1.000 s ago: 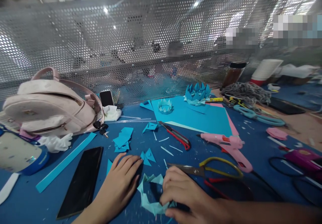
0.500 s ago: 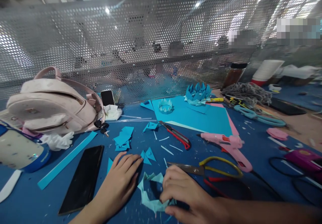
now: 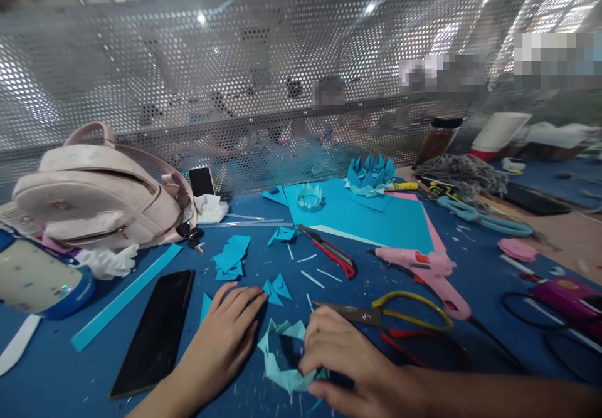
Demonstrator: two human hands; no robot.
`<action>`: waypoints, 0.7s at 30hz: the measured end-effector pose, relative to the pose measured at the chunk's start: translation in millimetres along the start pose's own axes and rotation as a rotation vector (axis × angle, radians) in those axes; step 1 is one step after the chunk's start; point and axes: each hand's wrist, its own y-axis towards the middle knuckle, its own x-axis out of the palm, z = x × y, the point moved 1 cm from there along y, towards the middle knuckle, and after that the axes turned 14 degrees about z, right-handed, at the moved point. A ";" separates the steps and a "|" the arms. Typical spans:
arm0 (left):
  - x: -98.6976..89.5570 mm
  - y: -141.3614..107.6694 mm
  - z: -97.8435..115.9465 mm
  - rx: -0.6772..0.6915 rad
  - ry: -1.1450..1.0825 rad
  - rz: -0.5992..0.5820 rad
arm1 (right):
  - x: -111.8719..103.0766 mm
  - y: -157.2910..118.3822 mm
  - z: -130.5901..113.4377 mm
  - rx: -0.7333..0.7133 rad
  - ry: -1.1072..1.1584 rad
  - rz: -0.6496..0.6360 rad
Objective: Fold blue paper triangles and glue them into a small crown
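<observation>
A pale blue-green ring of folded paper (image 3: 277, 368) with pointed edges lies near the front of the table. My right hand (image 3: 345, 358) grips its right side with bent fingers, hiding that part of the ring. My left hand (image 3: 237, 324) rests palm down on the table, left of the ring, its fingers stretched out and holding nothing. Its fingertips are close to small folded blue paper pieces (image 3: 277, 290). Beyond them lie a pile of blue paper pieces (image 3: 231, 258) and another folded piece (image 3: 282, 235).
Scissors (image 3: 414, 311), a pink glue gun (image 3: 423, 267) and a red cutter knife (image 3: 329, 252) lie around my right hand. To the left are a black phone (image 3: 153, 333), a blue paper strip (image 3: 126, 296) and a backpack (image 3: 98, 198). Finished-looking paper rings (image 3: 369, 177) stand on blue sheets (image 3: 395, 224).
</observation>
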 end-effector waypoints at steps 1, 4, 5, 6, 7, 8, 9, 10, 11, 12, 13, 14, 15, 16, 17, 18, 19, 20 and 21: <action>0.0 0.0 0.0 0.001 0.003 0.004 | -0.1 -0.2 0.0 0.000 -0.004 -0.001; 0.1 0.0 0.0 0.002 0.011 0.021 | -0.5 -0.7 0.1 0.000 -0.012 -0.010; 0.2 0.1 0.0 0.002 0.011 0.025 | -0.7 -0.8 0.2 0.002 -0.014 -0.012; 0.2 0.1 0.0 0.002 0.011 0.027 | -0.8 -0.9 0.2 0.004 -0.016 -0.013; 0.2 0.1 0.0 0.002 0.010 0.028 | -0.9 -0.9 0.2 0.005 -0.016 -0.014; 0.2 0.2 0.0 0.003 0.009 0.028 | -0.9 -1.0 0.2 0.006 -0.014 -0.014; 0.1 0.3 0.1 0.004 0.009 0.027 | -0.7 -1.1 0.1 0.010 -0.014 -0.014; 0.0 0.4 0.3 0.005 0.009 0.026 | -0.4 -1.2 0.1 0.011 -0.013 -0.013; -0.1 0.5 0.4 0.004 0.009 0.026 | -0.1 -1.4 0.1 0.013 -0.016 -0.014; -0.2 0.6 0.5 0.003 0.010 0.026 | 0.3 -1.6 0.2 0.014 -0.018 -0.014; -0.4 0.6 0.7 0.003 0.010 0.027 | 0.7 -1.7 0.2 0.015 -0.021 -0.014; -0.6 0.6 0.8 0.003 0.010 0.028 | 1.0 -1.8 0.3 0.015 -0.025 -0.016; -0.7 0.5 0.9 0.003 0.009 0.030 | 1.1 -1.9 0.3 0.012 -0.028 -0.016; -0.8 0.4 1.1 0.004 0.009 0.034 | 1.3 -1.8 0.2 0.009 -0.029 -0.023; -1.0 0.3 1.2 0.004 0.008 0.038 | 1.3 -1.8 0.2 0.008 -0.033 -0.031; -1.1 0.1 1.3 0.004 0.007 0.042 | 1.3 -1.7 0.1 0.006 -0.036 -0.039; -1.1 0.0 1.4 0.005 0.006 0.046 | 1.2 -1.6 0.0 0.005 -0.040 -0.044; -1.2 -0.2 1.5 0.006 0.005 0.048 | 1.1 -1.6 -0.1 0.007 -0.042 -0.046; -1.2 -0.3 1.4 0.007 0.004 0.049 | 1.1 -1.5 -0.1 0.010 -0.041 -0.047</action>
